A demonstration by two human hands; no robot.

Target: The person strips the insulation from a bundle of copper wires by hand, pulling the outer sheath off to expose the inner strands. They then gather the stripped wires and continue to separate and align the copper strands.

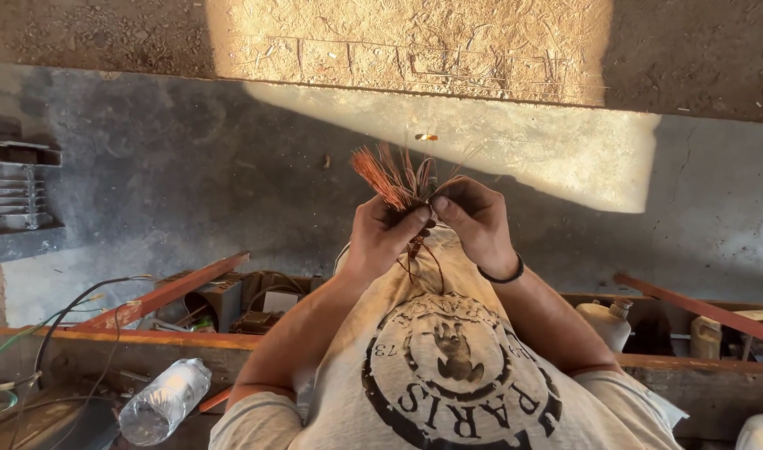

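We start at the left hand (383, 237), which is closed around the base of a bundle of copper wires (391, 179), fingers wrapped tight so the strands fan upward out of the fist. The right hand (473, 218) sits just beside it, touching, with thumb and forefinger pinched on a few strands at the top of the bundle; a dark band (502, 275) circles that wrist. We hold the bundle in front of the chest, above a pale printed shirt (448, 367).

How far along are we? The upper ends of the wires are bare, bright orange and splayed apart (a few thin ones stick up on their own), while below the left fist a short length of darker, twisted strand hangs down against the shirt. We judge that the ends are already stripped and gathered, and that the sorting or twisting of the strands is partway through; we cannot tell how much of the bundle is hidden inside the fist.

Further out, a clear plastic bottle (165, 400) lies on its side at the lower left, near loose black and green cables (73, 308). Orange-red metal bars (165, 292) cross a cluttered bench area, with a pale jug (605, 321) to the right. Beyond lies a grey concrete floor (190, 167) with a sunlit patch.
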